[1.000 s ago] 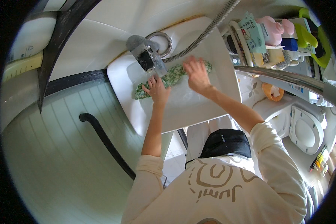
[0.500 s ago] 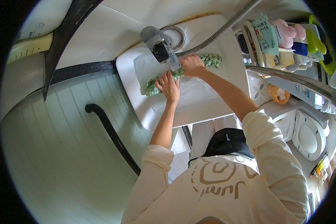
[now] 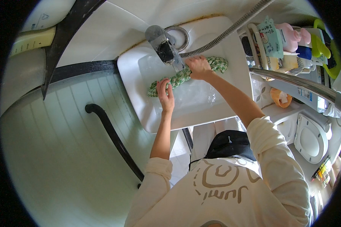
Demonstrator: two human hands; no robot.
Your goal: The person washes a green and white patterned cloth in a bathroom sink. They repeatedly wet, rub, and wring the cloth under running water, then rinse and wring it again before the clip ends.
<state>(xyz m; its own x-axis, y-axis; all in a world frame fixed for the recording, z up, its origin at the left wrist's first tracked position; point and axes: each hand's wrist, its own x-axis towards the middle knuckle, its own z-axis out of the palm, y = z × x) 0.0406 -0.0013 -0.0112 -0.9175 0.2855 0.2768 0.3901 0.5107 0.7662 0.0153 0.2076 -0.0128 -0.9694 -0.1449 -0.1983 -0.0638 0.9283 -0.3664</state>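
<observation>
A green and white patterned cloth (image 3: 182,76), bunched into a long roll, lies slantwise across the white washbasin (image 3: 140,109) under the faucet (image 3: 163,45). Near the roll's left end, my left hand (image 3: 165,95) has its fingers curled over the cloth. My right hand (image 3: 199,68) is closed round the roll toward its right end, just right of the spout. Water seems to fall from the spout onto the cloth between my hands. Both palms hide part of the fabric.
A ribbed metal hose (image 3: 227,32) crosses above the basin. To the right are a metal rail (image 3: 297,81), a shelf of bottles including a pink one (image 3: 290,38), an orange bin (image 3: 281,97) and a toilet (image 3: 310,140). A glass panel with a black handle (image 3: 113,138) stands at left.
My left hand has slid left along the cloth, baring more of its middle. My right hand has shifted slightly right and still grips the roll.
</observation>
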